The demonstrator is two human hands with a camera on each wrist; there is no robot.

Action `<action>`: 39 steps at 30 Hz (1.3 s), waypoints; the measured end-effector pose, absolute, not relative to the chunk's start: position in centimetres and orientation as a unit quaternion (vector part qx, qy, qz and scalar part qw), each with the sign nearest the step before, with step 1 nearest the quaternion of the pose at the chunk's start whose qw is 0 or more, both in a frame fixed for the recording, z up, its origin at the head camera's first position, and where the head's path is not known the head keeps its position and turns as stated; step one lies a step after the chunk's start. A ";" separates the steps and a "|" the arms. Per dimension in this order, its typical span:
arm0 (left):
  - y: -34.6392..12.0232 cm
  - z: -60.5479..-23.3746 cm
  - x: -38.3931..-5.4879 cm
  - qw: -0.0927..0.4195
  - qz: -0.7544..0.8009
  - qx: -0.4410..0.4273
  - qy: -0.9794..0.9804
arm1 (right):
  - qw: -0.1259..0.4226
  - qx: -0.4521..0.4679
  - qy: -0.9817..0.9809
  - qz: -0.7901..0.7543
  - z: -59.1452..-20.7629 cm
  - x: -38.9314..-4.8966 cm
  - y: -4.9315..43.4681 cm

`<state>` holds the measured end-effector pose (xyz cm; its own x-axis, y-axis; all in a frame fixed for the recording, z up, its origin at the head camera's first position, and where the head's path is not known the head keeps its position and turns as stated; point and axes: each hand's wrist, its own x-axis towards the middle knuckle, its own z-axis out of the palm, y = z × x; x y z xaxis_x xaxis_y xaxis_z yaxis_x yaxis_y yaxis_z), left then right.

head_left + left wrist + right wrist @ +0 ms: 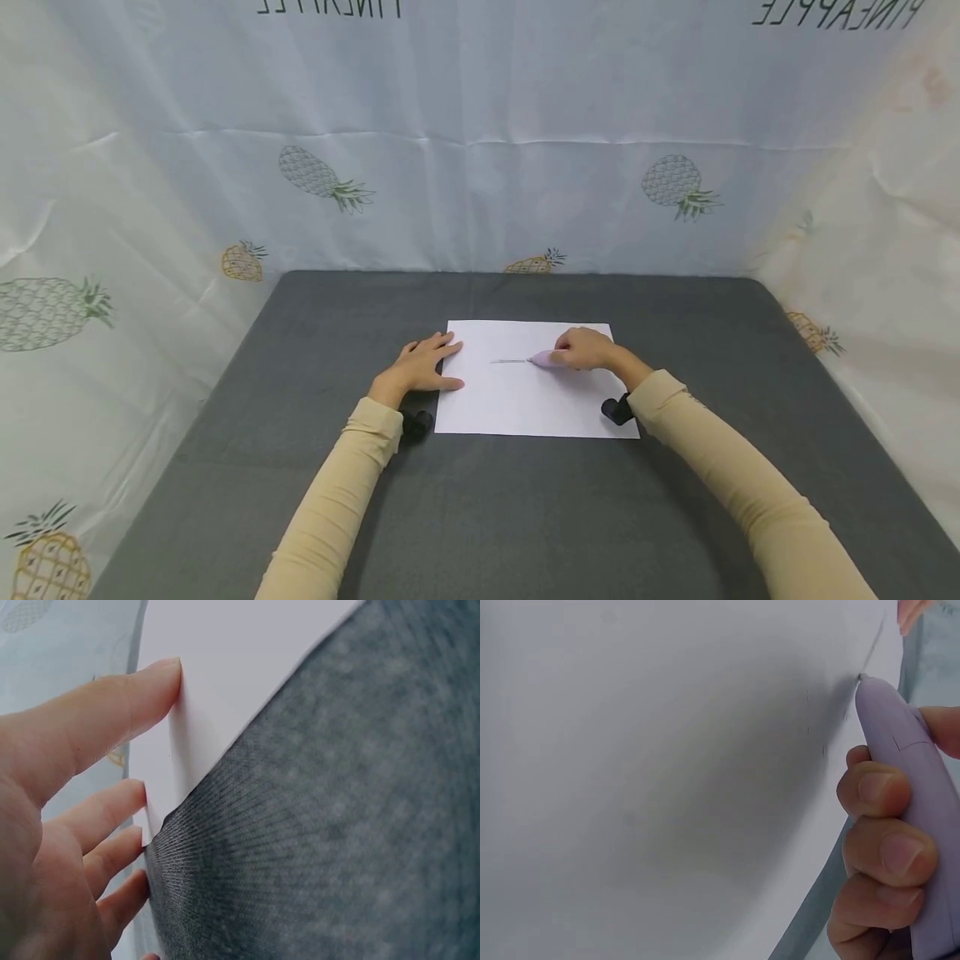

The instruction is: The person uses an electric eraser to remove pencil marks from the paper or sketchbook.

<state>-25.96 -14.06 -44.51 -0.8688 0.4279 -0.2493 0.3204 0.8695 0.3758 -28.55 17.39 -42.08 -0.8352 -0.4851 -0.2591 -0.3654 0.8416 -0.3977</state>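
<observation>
A white sheet of paper (525, 408) lies flat on the grey-covered table. My left hand (418, 367) rests at its left edge, fingers spread; in the left wrist view the thumb (142, 694) and fingertips touch the paper. Toward the sheet's right side, my right hand (585, 348) grips a lilac utility knife (546, 359), its fingers curled around the body and the thumb on its upper side. The knife's small dark tip meets the paper in the right wrist view. From that tip a thin straight line (508, 361) runs leftward; whether it is a cut or a mark is unclear.
Dark grey cloth (480, 517) covers the table around the paper. White curtains with pineapple prints (465, 200) hang behind the far edge and on both sides. Black wrist cameras (617, 410) sit under both wrists, the right one above the paper.
</observation>
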 end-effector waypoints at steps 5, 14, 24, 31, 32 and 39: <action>-14.0 -44.3 -25.9 0.165 0.168 0.195 0.952 | 0.176 -0.225 0.944 -0.167 -42.1 -28.6 17.4; -13.9 -44.4 -26.0 0.164 0.169 0.195 0.952 | 0.182 -0.225 0.943 -0.166 -42.0 -28.6 17.4; -14.1 -44.2 -26.0 0.160 0.167 0.199 0.952 | 0.195 -0.197 0.938 -0.208 -41.7 -29.1 17.5; -14.1 -44.4 -26.0 0.162 0.168 0.198 0.952 | 0.229 -0.191 0.916 -0.270 -41.5 -29.3 18.1; -14.1 -44.4 -26.0 0.162 0.169 0.198 0.952 | 0.232 -0.194 0.913 -0.273 -41.4 -29.3 18.2; -14.0 -44.5 -25.9 0.162 0.172 0.199 0.951 | 0.280 -0.180 0.902 -0.276 -40.5 -28.7 18.4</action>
<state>-25.93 -13.99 -44.49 -0.8680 0.4346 -0.2402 0.3228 0.8614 0.3921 -28.66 18.41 -40.45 -0.7782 -0.4793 -0.4058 -0.1705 0.7831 -0.5981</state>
